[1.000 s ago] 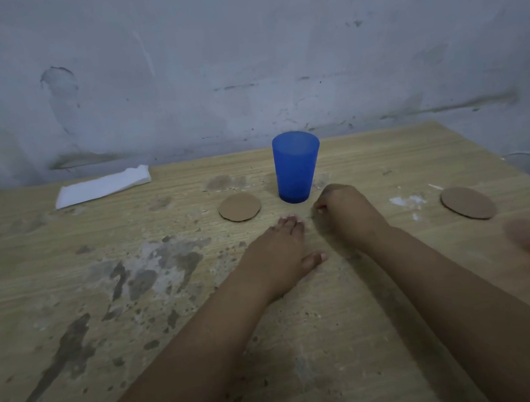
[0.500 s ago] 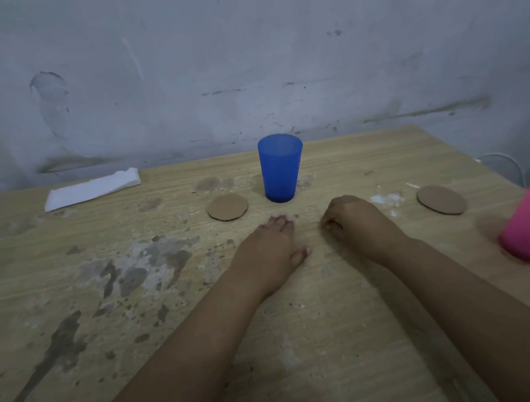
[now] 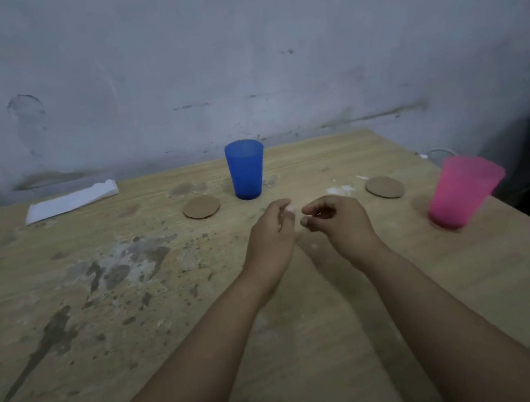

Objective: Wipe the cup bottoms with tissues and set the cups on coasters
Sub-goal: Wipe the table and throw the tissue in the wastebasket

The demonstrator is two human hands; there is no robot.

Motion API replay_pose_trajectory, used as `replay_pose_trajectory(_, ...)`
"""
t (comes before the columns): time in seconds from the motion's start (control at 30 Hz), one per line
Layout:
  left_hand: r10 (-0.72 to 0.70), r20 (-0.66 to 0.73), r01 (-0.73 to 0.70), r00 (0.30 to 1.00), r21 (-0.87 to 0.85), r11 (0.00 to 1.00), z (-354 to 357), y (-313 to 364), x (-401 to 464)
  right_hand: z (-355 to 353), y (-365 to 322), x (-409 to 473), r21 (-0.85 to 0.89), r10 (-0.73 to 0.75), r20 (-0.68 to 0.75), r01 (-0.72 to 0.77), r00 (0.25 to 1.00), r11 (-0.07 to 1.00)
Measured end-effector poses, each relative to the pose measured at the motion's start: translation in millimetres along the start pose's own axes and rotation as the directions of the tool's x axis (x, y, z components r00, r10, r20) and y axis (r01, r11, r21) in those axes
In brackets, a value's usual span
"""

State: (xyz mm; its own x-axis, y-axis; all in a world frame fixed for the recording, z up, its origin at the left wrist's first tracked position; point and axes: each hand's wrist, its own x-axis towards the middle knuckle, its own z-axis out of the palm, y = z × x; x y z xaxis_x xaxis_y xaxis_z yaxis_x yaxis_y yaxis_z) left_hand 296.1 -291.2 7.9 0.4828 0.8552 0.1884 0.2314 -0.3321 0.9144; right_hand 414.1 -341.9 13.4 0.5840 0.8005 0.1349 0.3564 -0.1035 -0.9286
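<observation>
A blue cup [image 3: 246, 169] stands upright on the bare wooden table [image 3: 137, 321] near the back wall. A round brown coaster [image 3: 201, 207] lies just left of it, apart from it. A pink cup [image 3: 460, 195] stands near the right table edge, with a second brown coaster [image 3: 385, 187] to its left. A stack of white tissues [image 3: 71, 201] lies at the back left. My left hand [image 3: 270, 237] and my right hand [image 3: 338, 221] hover side by side in front of the blue cup, fingers loosely curled, holding nothing.
The tabletop is stained with dark patches on the left. A small white smear [image 3: 340, 189] marks the wood beside the right coaster. The grey wall stands right behind the table, and the right table edge drops off beside the pink cup. A white cable [image 3: 437, 152] shows beyond it.
Both hands have lifted off the table, where they lay flat or resting, and now hover with fingers curled. The view has shifted so the pink cup shows fully.
</observation>
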Motion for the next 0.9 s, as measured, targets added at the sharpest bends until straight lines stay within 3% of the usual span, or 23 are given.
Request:
replay_pose_trajectory(0.17, -0.129, 0.156, 0.177, 0.979, -0.347, 0.921, 41.6, 36.1, -52.4, -60.3, -0.8, -71.7, 0.239, -0.007, -0.044, 0.018, 0.999, 0.971)
replay_pose_trajectory(0.37, -0.121, 0.378, 0.315, 0.918, -0.51, 0.8, 106.0, 72.4, -132.9, -130.8, 19.8, -169.7, 0.262, 0.027, -0.141, 0.011, 0.99, 0.965)
replay_pose_trajectory(0.6, -0.163, 0.628, 0.502, 0.761, -0.41, 0.761, 181.4, 52.5, -211.4, -185.2, 105.2, -254.5, 0.236, 0.232, -0.293, -0.165, 0.928, 0.958)
replay_pose_trajectory(0.77, -0.298, 0.677, 0.606, 0.673, -0.272, 0.748, 236.2, 8.1, -232.0, -186.6, 178.3, -275.8, 0.313, 0.41, -0.28, -0.321, 0.868, 0.894)
replay_pose_trajectory(0.9, -0.45, 0.679, 0.681, 0.58, -0.101, 0.725, 275.3, -28.7, -232.8, -179.5, 237.6, -276.9, 0.418, 0.608, -0.25, -0.483, 0.753, 0.77)
